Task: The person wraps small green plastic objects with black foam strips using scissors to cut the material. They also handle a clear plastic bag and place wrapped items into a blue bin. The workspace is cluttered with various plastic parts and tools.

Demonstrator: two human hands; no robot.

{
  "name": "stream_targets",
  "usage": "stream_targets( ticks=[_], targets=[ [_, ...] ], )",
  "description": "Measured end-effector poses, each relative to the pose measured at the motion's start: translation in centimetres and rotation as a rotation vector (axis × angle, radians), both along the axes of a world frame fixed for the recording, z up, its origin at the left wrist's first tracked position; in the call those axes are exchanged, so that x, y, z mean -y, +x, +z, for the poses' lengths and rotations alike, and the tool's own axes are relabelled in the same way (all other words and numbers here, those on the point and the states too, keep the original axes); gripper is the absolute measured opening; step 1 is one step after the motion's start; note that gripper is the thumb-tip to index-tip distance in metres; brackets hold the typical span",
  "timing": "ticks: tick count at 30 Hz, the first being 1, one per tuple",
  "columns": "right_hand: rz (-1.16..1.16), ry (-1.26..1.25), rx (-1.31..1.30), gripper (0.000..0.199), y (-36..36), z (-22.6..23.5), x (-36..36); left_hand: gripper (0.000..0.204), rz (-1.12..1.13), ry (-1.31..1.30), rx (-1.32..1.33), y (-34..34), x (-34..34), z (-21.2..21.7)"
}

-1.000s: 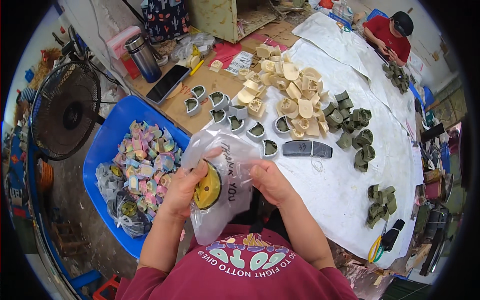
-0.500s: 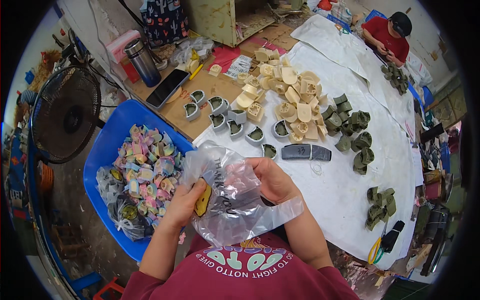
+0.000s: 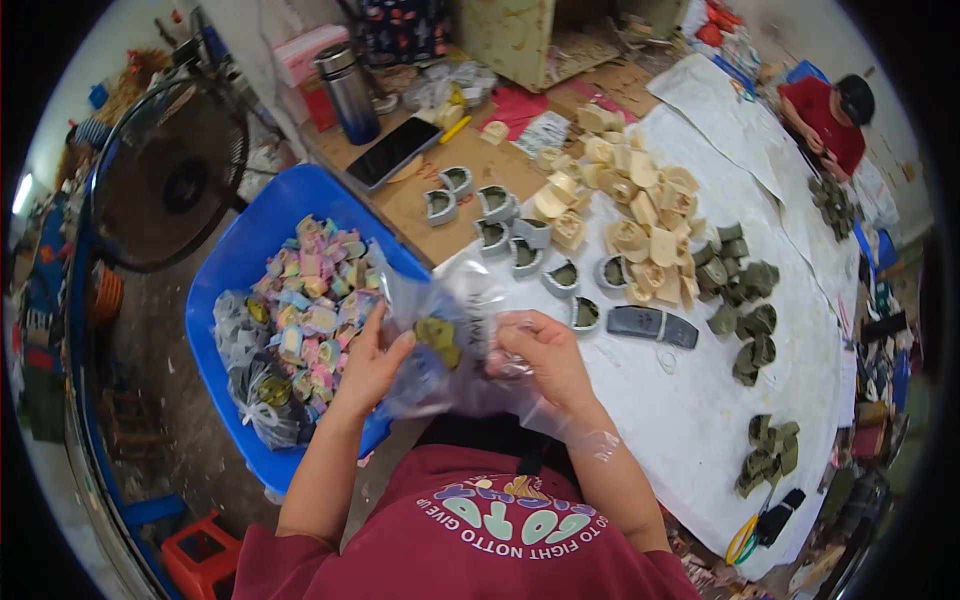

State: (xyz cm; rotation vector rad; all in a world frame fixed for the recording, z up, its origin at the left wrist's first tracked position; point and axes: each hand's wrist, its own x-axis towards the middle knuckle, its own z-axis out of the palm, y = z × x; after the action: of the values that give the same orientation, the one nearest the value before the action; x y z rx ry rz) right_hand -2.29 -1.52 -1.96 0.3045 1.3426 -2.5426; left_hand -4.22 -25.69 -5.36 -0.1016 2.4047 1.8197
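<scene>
A clear plastic bag with dark print hangs in front of my chest. My right hand grips its right side, thumb and fingers closed on the film, and a loose flap trails along that forearm. A yellow piece with an uneven edge shows through the film near the middle; its kind is unclear. At the bag's left edge is my left hand, thumb and index finger apart, the other fingers partly hidden. Beyond it, a blue basin holds many small pastel pieces and knotted plastic bags.
Cream molded parts, grey-rimmed curved pieces, dark green pieces and a dark curved block lie on the white-covered table. A phone, flask and fan are left. A co-worker sits far right.
My left thumb has come off the yellow piece, which now shows within the bag's film. Both hands sit slightly lower in the picture, and the whole view has shifted.
</scene>
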Motion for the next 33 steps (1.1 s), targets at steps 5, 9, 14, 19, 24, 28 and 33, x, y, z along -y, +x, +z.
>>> stream_targets(
  ticks=[5,9,14,19,24,28,33],
  targets=[
    [-0.066,0.216,0.039,0.016,-0.5,-0.5,0.4,0.041,0.056,-0.544,-0.611,2.0,-1.2,4.7],
    [-0.120,0.196,-0.068,0.019,-0.8,-0.7,2.4,0.026,-0.075,-0.167,-0.476,3.2,-4.2,5.7],
    [-0.136,0.161,-0.147,0.024,-1.5,-0.3,2.9,0.023,0.076,0.431,0.034,1.2,-6.8,4.4],
    [-0.099,0.190,-0.134,0.023,-2.7,-0.2,4.3,0.024,0.076,0.593,0.131,0.1,-7.2,4.0],
    [-0.021,0.285,-0.147,0.018,-3.4,-1.7,4.0,0.019,0.060,0.603,0.167,-0.5,-6.3,4.2],
    [0.056,0.124,-0.069,0.019,-3.6,0.2,3.9,0.012,0.079,0.522,0.027,-0.7,-6.4,4.1],
    [0.046,-0.063,-0.037,0.019,-3.6,0.2,3.8,0.007,0.061,0.813,0.127,-1.5,-4.4,2.7]
  ],
)
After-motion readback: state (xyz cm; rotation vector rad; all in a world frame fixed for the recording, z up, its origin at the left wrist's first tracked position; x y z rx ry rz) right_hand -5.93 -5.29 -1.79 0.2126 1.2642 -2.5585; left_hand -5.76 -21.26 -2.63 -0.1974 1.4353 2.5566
